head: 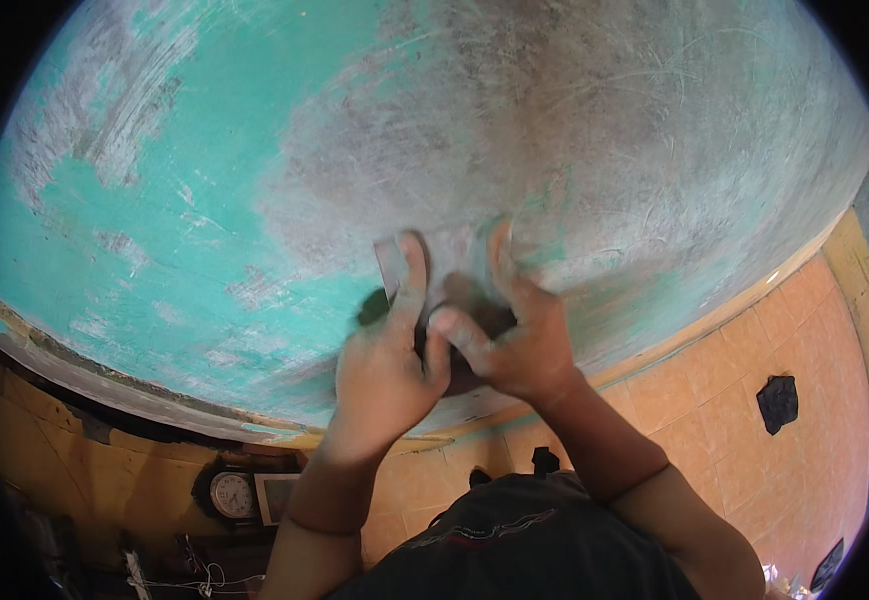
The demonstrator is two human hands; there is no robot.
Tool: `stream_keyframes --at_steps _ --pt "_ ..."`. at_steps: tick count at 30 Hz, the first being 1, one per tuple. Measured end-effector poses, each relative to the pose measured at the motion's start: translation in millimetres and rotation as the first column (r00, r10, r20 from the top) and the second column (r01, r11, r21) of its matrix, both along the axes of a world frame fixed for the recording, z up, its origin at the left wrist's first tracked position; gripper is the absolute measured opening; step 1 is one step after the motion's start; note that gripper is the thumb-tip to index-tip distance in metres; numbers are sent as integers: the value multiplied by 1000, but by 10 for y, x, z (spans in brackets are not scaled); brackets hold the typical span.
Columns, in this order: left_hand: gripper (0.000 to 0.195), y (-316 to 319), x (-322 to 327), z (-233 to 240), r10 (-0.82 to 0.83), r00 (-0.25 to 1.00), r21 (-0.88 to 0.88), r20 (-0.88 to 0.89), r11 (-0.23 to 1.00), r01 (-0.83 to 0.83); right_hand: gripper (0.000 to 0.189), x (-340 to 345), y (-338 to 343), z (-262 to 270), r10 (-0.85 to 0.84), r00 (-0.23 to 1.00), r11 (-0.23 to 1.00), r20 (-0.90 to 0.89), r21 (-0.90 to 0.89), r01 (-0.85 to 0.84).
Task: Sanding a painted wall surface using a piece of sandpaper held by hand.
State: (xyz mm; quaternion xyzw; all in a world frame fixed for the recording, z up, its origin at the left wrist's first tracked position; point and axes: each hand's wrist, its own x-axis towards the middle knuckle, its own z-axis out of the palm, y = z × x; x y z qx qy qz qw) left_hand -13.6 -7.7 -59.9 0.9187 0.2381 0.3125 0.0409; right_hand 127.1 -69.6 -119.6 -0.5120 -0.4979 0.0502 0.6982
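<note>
A wall with turquoise paint (pixel 217 150), worn to grey-brown in broad scratched patches, fills the view before me. Both hands press a flat greyish sheet (pixel 446 247), perhaps sandpaper, against its lower middle. My left hand (pixel 397 360) lies over the sheet's left side, fingers extended upward. On the right side, my right hand (pixel 528 322) has its fingers bent over the sheet and its thumb pointing towards my left thumb. Motion blurs the fingertips and the sheet, and its exact material cannot be told.
Orange floor tiles (pixel 742 405) run below the wall, with a black piece of material (pixel 777 403) on them. A round clock (pixel 232 494) and a framed item (pixel 277 496) stand at the lower left, near white cables (pixel 209 581).
</note>
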Motion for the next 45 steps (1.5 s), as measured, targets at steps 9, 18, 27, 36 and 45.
stream_keyframes --at_steps 9,18,27,36,45 --pt "77 38 46 2 2 999 -27 39 1000 -1 97 42 4 129 -5 1000 1000 15 -16 5" --pt "79 49 21 23 -16 998 -120 61 993 23 97 76 74 141 -84 989 995 118 67 77" --pt "78 9 59 215 7 999 -149 41 989 0 91 75 129 194 -89 990 993 110 83 80" --pt "74 -61 -110 -191 -45 996 -186 79 981 59 85 35 -221 -33 81 994 988 74 -140 -70" --pt "85 -257 -238 -493 -224 735 -313 640 797 517 72 -106 -519 -146 67 990 998 -122 -7 -69"
